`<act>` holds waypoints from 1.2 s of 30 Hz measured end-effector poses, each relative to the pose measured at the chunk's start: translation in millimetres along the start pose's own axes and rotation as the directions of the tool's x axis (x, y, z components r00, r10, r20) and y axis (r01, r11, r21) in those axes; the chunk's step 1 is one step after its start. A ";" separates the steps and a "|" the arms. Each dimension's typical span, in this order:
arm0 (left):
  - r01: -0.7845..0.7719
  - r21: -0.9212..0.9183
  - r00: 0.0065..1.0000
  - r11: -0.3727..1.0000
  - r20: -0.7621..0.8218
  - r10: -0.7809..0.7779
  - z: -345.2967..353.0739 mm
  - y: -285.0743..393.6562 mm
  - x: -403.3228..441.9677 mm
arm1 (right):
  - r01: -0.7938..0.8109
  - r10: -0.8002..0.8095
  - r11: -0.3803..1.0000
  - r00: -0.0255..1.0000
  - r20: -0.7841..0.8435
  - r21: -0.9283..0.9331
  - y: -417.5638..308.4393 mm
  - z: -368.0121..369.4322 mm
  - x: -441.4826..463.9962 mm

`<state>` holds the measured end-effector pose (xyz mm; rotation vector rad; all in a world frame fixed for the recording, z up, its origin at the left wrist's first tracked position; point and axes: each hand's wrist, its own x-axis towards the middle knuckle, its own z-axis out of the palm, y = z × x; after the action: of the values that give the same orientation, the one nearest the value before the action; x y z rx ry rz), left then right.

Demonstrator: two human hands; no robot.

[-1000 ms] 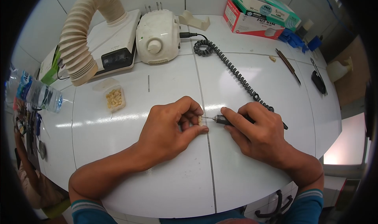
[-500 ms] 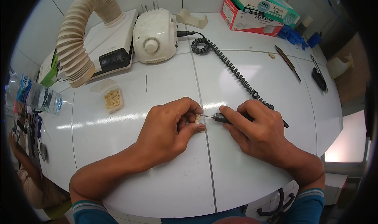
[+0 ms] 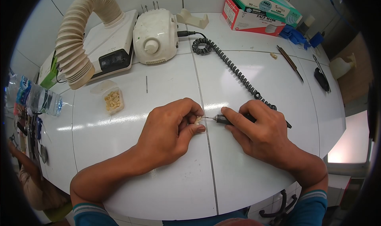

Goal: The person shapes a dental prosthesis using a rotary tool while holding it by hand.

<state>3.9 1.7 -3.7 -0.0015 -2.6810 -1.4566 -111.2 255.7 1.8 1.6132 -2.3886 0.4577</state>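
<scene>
My left hand (image 3: 168, 132) pinches a small cream-coloured dental piece (image 3: 197, 120) between thumb and fingers; the fingers hide much of it. In my right hand (image 3: 260, 130) lies a dark rotary handpiece (image 3: 225, 119), held like a pen. Its thin metal bur (image 3: 208, 117) points left and meets the dental piece, or comes very close to it. From the handpiece a coiled black cord (image 3: 235, 69) runs up to a cream control unit (image 3: 155, 36) with a round knob. Left of my hands, an open clear box (image 3: 114, 100) holds several tooth-like pieces.
A ribbed suction hose (image 3: 73, 39) arches over the back left. A loose bur (image 3: 147, 84) lies beyond my left hand. Mask boxes (image 3: 256, 23), a brown-handled tool (image 3: 290, 64) and a knife (image 3: 321, 77) are at right. A water bottle (image 3: 37, 95) and another person's arm (image 3: 27, 164) are at left.
The dental piece and my left fingertips have shifted very slightly left, with the piece tilted a little differently. My right hand keeps its place. The other person's hand at far left has moved slightly.
</scene>
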 end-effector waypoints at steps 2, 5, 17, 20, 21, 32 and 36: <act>-0.006 0.002 1.000 1.000 0.001 0.006 0.2 -0.6 -0.1 | 0.001 -0.001 1.000 1.000 -0.001 0.005 0.1 -0.5 0.2; -0.014 0.008 1.000 1.000 0.002 0.014 0.3 -0.8 -0.5 | -0.001 0.000 1.000 1.000 0.004 0.008 -0.7 -1.5 0.4; -0.029 0.023 1.000 0.999 0.004 0.029 0.4 0.2 -0.2 | 0.006 -0.006 1.000 1.000 0.006 0.009 -0.6 -2.3 0.3; -0.021 0.022 1.000 1.000 0.007 0.021 -0.6 0.0 -0.5 | 0.005 -0.005 1.000 1.000 -0.002 0.021 -0.1 -2.1 -0.2; -0.019 0.018 1.000 1.000 0.008 0.018 -0.5 -0.7 -0.6 | 0.004 -0.004 1.000 1.000 -0.008 0.020 0.1 -1.4 -0.4; -0.068 0.014 0.998 0.998 -0.008 0.069 -0.6 3.4 0.4 | 0.006 -0.005 1.000 0.999 -0.034 0.024 1.3 0.9 -1.4; -0.067 -0.055 0.997 0.996 -0.039 0.065 -0.3 -0.7 0.1 | 0.000 0.002 0.999 0.999 -0.034 0.043 2.3 0.6 -1.7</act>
<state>3.8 1.1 -4.1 -0.0652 -2.5842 -1.4967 -112.7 257.7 0.3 1.6086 -2.3703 0.5357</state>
